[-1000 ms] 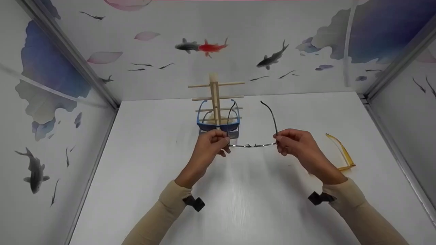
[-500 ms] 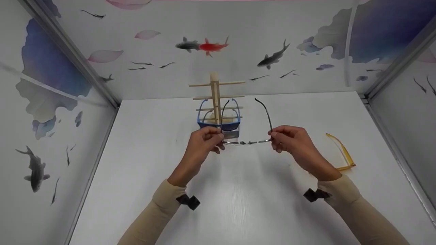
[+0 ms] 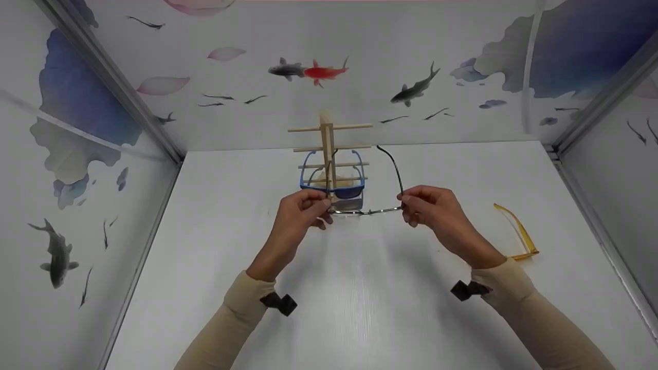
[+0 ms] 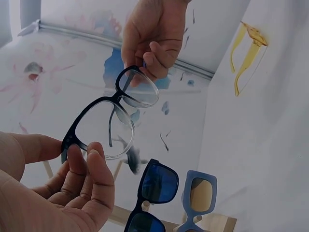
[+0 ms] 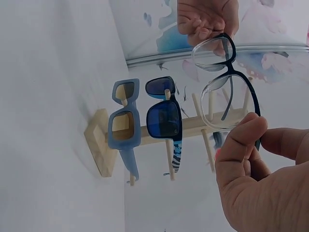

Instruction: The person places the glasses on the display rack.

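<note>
Black along the brow and clear below, a pair of eyeglasses (image 4: 116, 98) hangs above the worktop (image 3: 360, 308), gripped at both ends: the person's left hand (image 3: 302, 215) pinches one hinge corner between thumb and fingers, and the right hand (image 3: 433, 208) pinches the other. From where I stand, what counts is how these eyeglasses lie to the wooden display stand (image 3: 327, 139) beyond them. Their long axis runs from hand to hand, nearly parallel to the stand's crosswise pegs (image 3: 354, 126), with the right end only slightly farther forward. Both temples are unfolded and point away from the person, on the stand's side. Seen from the head, though, they are off centre: the left temple overlaps the post, while the right one curves up past the peg tips, so the left hand is nearer the post, and lining the two up would, I judge, take a shift leftward. Whether either temple touches a peg I cannot tell. Dark blue sunglasses (image 5: 163, 120) sit on the stand, with pale blue sunglasses (image 5: 124, 125) beside them, closer to its base. Yellow glasses (image 3: 525, 238) lie on the worktop, out beyond the right wrist
</note>
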The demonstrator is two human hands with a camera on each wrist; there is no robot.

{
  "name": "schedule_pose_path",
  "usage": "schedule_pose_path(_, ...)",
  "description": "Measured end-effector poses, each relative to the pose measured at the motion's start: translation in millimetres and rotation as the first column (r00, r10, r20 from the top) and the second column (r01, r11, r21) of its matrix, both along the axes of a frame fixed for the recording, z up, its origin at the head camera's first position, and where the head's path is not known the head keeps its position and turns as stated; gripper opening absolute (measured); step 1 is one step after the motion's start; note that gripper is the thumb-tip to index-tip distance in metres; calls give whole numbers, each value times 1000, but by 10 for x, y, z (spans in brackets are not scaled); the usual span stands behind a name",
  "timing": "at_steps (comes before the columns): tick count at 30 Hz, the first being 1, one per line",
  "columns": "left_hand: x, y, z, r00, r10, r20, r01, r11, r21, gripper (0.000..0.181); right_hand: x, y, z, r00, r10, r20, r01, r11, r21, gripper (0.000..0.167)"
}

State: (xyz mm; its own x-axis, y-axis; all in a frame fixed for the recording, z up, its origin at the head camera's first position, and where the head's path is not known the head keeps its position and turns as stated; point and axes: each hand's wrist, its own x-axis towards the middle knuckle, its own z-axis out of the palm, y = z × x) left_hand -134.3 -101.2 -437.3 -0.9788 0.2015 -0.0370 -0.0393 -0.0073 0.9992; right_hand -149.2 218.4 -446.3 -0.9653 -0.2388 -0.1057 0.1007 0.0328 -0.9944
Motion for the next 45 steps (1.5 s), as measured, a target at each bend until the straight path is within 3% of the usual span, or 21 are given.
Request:
schedule_pose_path(37,-63,-306,-37,994,107,8,-107,993,-45,23,-188,-351,-18,998,69,-8,-69,998,9,25)
schedule_pose_path(45,-98,-363,-23,995,100,-5,-100,993,-55,20,-224,-402,3,997,71,-14,-70,997,25,25)
